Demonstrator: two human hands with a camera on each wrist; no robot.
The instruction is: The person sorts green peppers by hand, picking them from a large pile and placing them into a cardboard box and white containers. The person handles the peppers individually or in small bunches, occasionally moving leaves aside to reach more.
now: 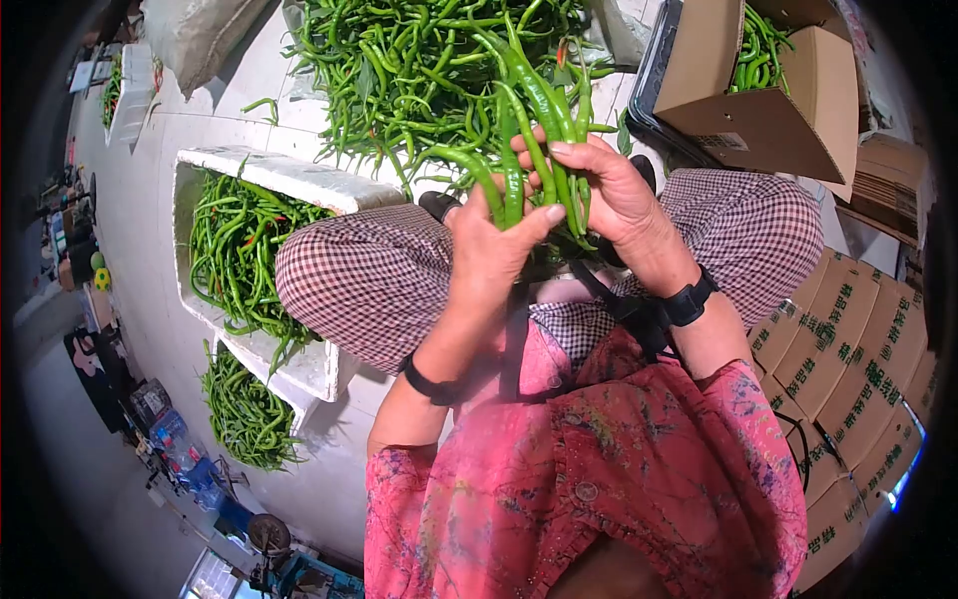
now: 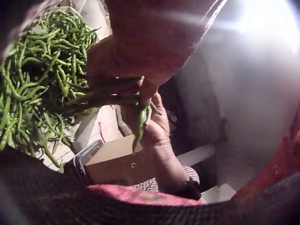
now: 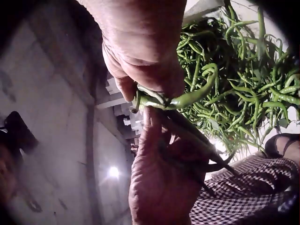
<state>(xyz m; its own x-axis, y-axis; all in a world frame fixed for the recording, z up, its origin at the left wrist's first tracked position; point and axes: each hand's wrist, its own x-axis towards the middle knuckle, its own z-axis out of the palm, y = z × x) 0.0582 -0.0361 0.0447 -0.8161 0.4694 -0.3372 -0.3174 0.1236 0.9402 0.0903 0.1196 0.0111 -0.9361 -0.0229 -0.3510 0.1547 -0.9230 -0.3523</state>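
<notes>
Between the person's knees, both hands meet around long green chili peppers [image 1: 542, 100]. The left hand [image 1: 491, 240] grips a couple of peppers [image 1: 511, 172], its thumb reaching across toward the other hand. In the right hand [image 1: 619, 195] is a bunch of several peppers, held with the thumb on top and the tips pointing away from the body. Seen from the right wrist, a curved pepper [image 3: 194, 96] sticks out from under the right hand [image 3: 145, 51], close above the left hand [image 3: 164, 183]. A large pile of green chilies [image 1: 399, 90] lies on the floor just beyond.
A white foam box [image 1: 264, 172] full of chilies stands by the left knee, with another chili heap [image 1: 244, 409] behind it. At the far right is an open cardboard box [image 1: 758, 130] holding chilies. Flattened cartons [image 1: 848, 359] lie to the right, and a sack [image 1: 200, 40] stands far left.
</notes>
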